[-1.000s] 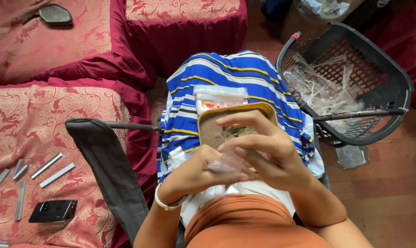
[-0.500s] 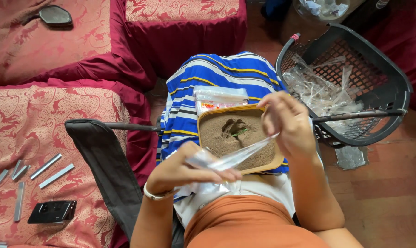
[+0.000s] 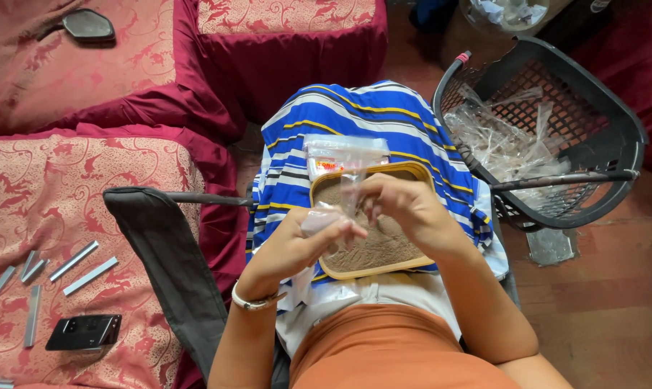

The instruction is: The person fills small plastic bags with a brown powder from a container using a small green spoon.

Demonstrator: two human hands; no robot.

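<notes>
On the far left, thin silver strips (image 3: 74, 261) lie scattered on a red patterned cushion (image 3: 88, 187), with a black phone (image 3: 83, 332) flat below them and a dark mirror-like object (image 3: 88, 24) near the top edge. A grey bag strap (image 3: 169, 252) runs down beside the cushion.

At centre, the left hand (image 3: 297, 245), a bracelet (image 3: 252, 302) on its wrist, pinches the lower end of a small clear plastic sachet (image 3: 333, 210) between thumb and fingertips. The sachet's long axis runs up and slightly rightward, its upper end meeting the right hand (image 3: 398, 209), whose curled fingers grip that end. So the sachet spans the gap between both hands, just above a tan-rimmed tray (image 3: 405, 265) filled with brown powder. The tray rests on a blue striped cloth (image 3: 355, 115) over the lap, and a clear packet (image 3: 344, 153) lies at the tray's far edge.

To the right, a black plastic basket (image 3: 607, 130) stands on the floor, holding a heap of clear plastic sachets (image 3: 506, 140).
</notes>
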